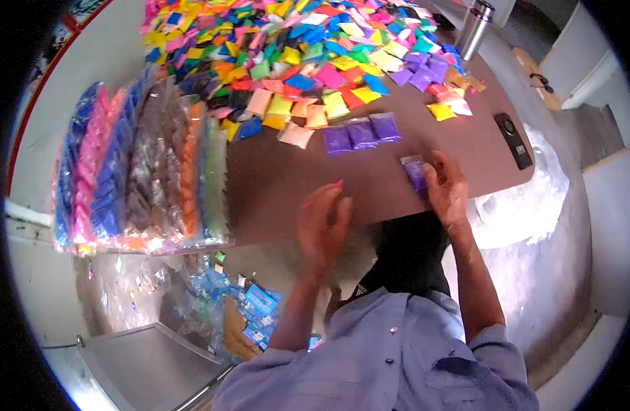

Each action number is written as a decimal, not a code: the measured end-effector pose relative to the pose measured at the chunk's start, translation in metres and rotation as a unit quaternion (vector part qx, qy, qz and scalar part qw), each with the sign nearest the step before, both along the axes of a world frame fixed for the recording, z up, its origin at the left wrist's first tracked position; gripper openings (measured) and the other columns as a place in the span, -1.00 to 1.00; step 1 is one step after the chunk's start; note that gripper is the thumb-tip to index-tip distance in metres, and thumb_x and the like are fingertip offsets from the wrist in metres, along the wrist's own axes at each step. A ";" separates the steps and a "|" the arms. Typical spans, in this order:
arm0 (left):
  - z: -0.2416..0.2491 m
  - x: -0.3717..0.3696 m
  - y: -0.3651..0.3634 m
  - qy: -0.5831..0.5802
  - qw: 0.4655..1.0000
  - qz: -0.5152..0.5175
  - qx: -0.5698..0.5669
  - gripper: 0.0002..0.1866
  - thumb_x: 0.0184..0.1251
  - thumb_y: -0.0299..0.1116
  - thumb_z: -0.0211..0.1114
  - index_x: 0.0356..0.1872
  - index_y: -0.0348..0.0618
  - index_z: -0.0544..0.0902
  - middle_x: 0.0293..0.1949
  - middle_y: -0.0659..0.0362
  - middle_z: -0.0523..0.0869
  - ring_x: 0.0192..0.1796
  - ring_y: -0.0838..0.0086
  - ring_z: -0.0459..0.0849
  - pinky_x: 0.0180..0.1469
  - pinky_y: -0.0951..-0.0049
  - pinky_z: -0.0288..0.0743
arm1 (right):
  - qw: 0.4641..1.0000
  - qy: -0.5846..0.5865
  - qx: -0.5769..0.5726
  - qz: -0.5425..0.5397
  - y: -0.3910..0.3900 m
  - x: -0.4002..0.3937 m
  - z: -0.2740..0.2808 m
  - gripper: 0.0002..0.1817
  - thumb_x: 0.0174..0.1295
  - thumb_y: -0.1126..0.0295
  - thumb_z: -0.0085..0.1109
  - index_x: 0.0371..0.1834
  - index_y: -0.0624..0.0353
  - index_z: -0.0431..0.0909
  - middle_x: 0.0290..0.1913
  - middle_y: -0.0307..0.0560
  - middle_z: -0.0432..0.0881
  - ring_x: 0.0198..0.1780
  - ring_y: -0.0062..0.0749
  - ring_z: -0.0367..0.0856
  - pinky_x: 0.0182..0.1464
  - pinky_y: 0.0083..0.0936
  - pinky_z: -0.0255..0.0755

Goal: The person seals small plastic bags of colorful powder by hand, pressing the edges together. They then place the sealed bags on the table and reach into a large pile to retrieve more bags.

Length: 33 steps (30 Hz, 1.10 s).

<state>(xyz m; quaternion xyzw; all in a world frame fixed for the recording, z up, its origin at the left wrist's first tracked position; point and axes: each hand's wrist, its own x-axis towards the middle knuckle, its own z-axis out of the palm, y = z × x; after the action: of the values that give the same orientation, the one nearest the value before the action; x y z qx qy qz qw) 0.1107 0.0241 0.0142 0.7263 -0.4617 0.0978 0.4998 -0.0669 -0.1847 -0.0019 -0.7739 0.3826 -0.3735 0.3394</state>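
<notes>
My right hand point(449, 186) has its fingers closed at the edge of a small clear packet of purple filling point(414, 172), close over the brown table. To its left, my left hand point(323, 222) is smeared by motion near the table's front edge, thumb and fingers apart with nothing between them. Beyond the hands, three purple packets point(361, 134) lie side by side in a short row. A pale peach packet point(296, 135) rests just left of that row.
A large heap of small coloured packets point(294, 55) covers the table's far side. Long bundled strips of packets point(140, 168) stand at the left. A steel flask point(475, 31) is at the back right, and a black device point(513, 140) lies by the right edge.
</notes>
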 end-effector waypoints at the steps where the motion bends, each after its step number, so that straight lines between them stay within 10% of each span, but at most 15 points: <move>1: -0.004 0.013 0.010 -0.031 0.999 0.018 0.022 -0.72 0.33 -0.41 0.48 0.03 -0.14 0.71 0.05 0.01 0.79 0.10 0.09 0.75 0.16 0.15 0.62 | 0.996 0.017 -0.080 -0.019 0.004 0.000 0.005 -0.61 0.35 0.40 0.38 0.21 0.24 0.64 0.17 0.16 0.68 0.07 -0.07 0.72 0.04 -0.32 0.65; 8: -0.026 0.043 0.028 -0.133 0.978 0.047 0.154 -0.76 0.30 -0.38 0.49 -0.05 -0.20 0.77 0.10 0.00 0.75 0.17 0.02 0.68 0.23 0.06 0.56 | 0.961 0.141 -0.220 0.084 0.040 -0.005 0.010 -0.53 0.31 0.33 0.37 0.27 0.22 0.62 0.34 0.15 0.57 0.41 0.10 0.51 0.41 -0.02 0.40; 33: -0.016 0.038 0.021 -0.070 0.985 0.047 0.148 -0.88 0.35 -0.43 0.49 -0.20 -0.25 0.77 -0.03 0.03 0.76 0.05 0.13 0.71 0.12 0.14 0.61 | 0.966 0.101 -0.218 0.096 0.026 -0.022 -0.004 -0.36 0.34 0.16 0.32 0.44 0.19 0.46 0.50 0.09 0.43 0.53 0.03 0.37 0.55 -0.02 0.19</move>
<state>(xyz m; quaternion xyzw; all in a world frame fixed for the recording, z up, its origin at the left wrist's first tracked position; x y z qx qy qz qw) 0.1490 0.0455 -0.0022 0.8044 -0.4706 0.1024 0.3478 -0.0884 -0.1590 -0.0064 -0.8957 0.2484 -0.3340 0.1564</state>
